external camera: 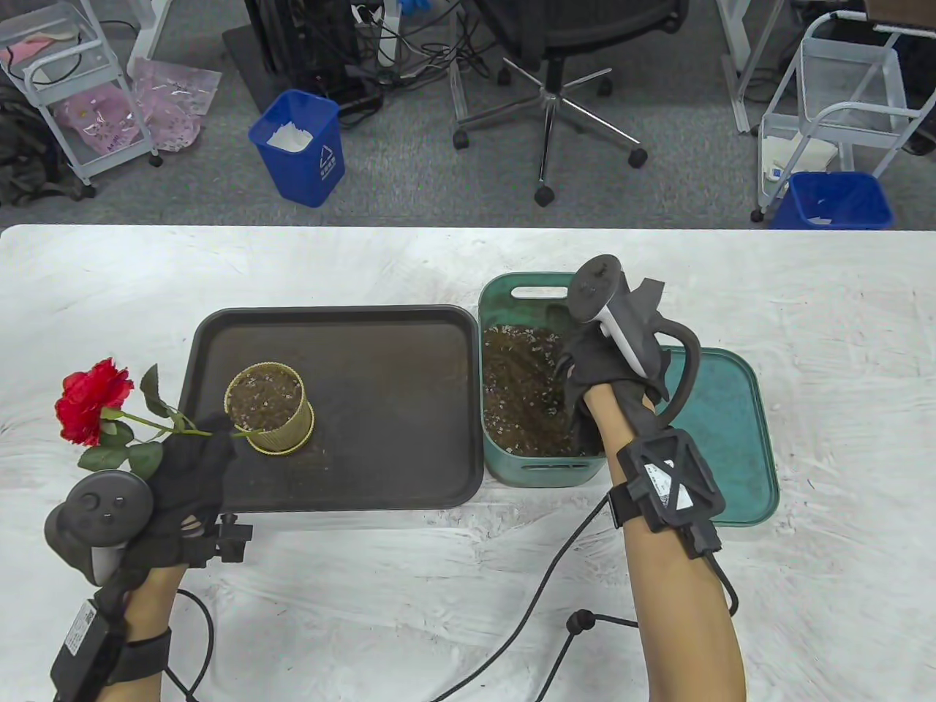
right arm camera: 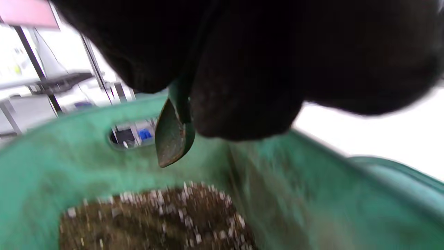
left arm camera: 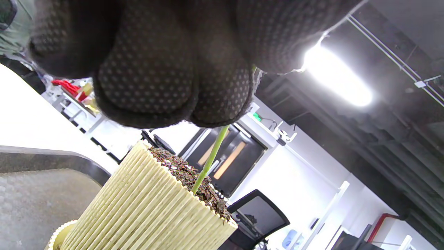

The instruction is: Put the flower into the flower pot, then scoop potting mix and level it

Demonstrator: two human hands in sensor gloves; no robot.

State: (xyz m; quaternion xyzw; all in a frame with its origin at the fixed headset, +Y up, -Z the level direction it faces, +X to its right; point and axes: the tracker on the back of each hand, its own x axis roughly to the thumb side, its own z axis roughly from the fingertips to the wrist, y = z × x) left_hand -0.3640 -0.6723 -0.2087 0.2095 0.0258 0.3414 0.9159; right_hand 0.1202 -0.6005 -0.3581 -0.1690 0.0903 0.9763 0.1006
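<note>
on the white, streaked bench (external camera: 841, 307) your dark tray (external camera: 380, 468) sat left of centre, and inside it stood the ribbed cream flower pot (external camera: 281, 428), tipped a little and filled with potting mix. your left hand (external camera: 183, 475) hovered at the tray's near left corner, its fingers (left arm camera: 149, 83) pressed together and pinching the green stem of the flower (external camera: 93, 401). the red bloom leaned out to the left over the bare bench, while the stem's lower end reached into the mix in the pot; the left wrist view showed the stem entering the soil just inside the rim.

just beside the tray on its right stood the green bin (external camera: 512, 289) of potting mix (external camera: 519, 395), with its green lid (external camera: 731, 439) lying flat on the bench behind your right forearm. your right hand (external camera: 610, 365) was down in the bin, its fingers curled round the handle of a small green scoop (right arm camera: 171, 139). the right wrist view, blurred, showed the scoop's blade hanging above the mix, clear of it, near the bin's wall with the handle slot.

cables trailed from both wrists across the near part of the bench. beyond the far edge lay grey carpet, with a blue waste bin (external camera: 300, 146) to the left, another blue bin (external camera: 833, 201) to the right, a black office chair (external camera: 556, 66) on a star base between them, and white wire trolleys (external camera: 66, 95) at either side. the left wrist view caught a dark ceiling with a bright strip light (left arm camera: 340, 80).
</note>
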